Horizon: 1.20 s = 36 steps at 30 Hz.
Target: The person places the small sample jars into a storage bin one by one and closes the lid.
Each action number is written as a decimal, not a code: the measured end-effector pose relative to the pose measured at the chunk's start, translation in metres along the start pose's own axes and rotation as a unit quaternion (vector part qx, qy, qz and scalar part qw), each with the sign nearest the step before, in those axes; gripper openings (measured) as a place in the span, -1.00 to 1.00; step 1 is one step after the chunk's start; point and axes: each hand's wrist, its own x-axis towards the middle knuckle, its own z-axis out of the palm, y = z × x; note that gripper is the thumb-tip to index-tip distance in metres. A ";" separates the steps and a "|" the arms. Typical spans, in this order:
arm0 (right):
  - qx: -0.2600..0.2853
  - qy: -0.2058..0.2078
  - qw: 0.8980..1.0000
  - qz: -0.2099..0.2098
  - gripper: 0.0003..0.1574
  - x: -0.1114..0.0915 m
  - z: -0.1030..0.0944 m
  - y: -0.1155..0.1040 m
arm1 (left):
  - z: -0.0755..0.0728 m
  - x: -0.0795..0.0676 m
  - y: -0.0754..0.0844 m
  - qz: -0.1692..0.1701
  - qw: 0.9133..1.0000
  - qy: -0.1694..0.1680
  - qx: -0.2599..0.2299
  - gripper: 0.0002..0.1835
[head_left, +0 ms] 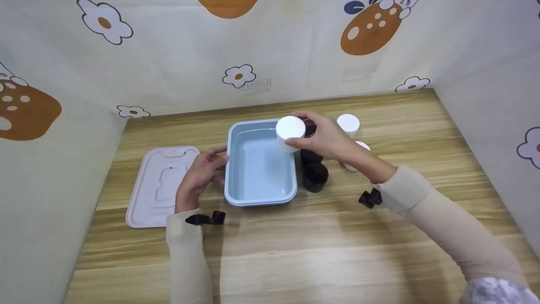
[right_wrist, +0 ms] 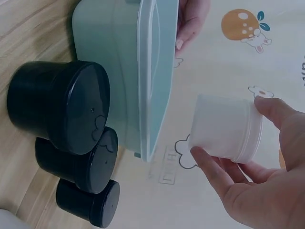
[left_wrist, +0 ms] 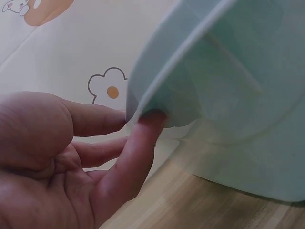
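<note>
My right hand (head_left: 327,137) holds a small white lidded jar (head_left: 291,128) above the right side of a light blue plastic tub (head_left: 261,202). In the right wrist view the jar (right_wrist: 221,126) lies between thumb and fingers. My left hand (head_left: 202,171) pinches the tub's left rim, with thumb and a finger on either side of the edge (left_wrist: 164,71) in the left wrist view. The inside of the tub shows only its bare floor. Several black lidded jars (right_wrist: 57,102) stand in a row against the tub's right side, partly hidden by the right hand in the head view.
Two more white jars stand further right, one with its lid (head_left: 348,123) in sight, the other (head_left: 363,146) partly behind the right forearm. A pale lid (head_left: 143,190) lies flat left of the tub. Patterned curtain walls (head_left: 181,63) border the wooden table (head_left: 303,253).
</note>
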 end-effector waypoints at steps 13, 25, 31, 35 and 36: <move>0.000 -0.033 0.999 0.023 -0.14 0.024 0.018 -0.021 | -0.001 0.000 -0.003 0.006 1.000 -0.007 -0.008 -0.49; -0.007 -0.048 0.999 0.021 -0.14 0.046 0.038 -0.032 | -0.002 -0.001 -0.003 0.014 1.000 -0.004 0.004 -0.49; 0.010 -0.045 0.999 0.006 -0.13 0.056 0.052 -0.027 | -0.003 0.000 -0.003 0.007 1.000 -0.007 0.004 -0.48; 0.032 -0.040 0.999 -0.002 -0.13 0.063 0.059 -0.020 | -0.002 0.000 -0.002 0.003 1.000 -0.009 0.007 -0.49; 0.040 -0.040 0.998 -0.002 -0.13 0.064 0.060 -0.018 | -0.001 0.000 -0.002 0.002 1.000 -0.009 0.008 -0.49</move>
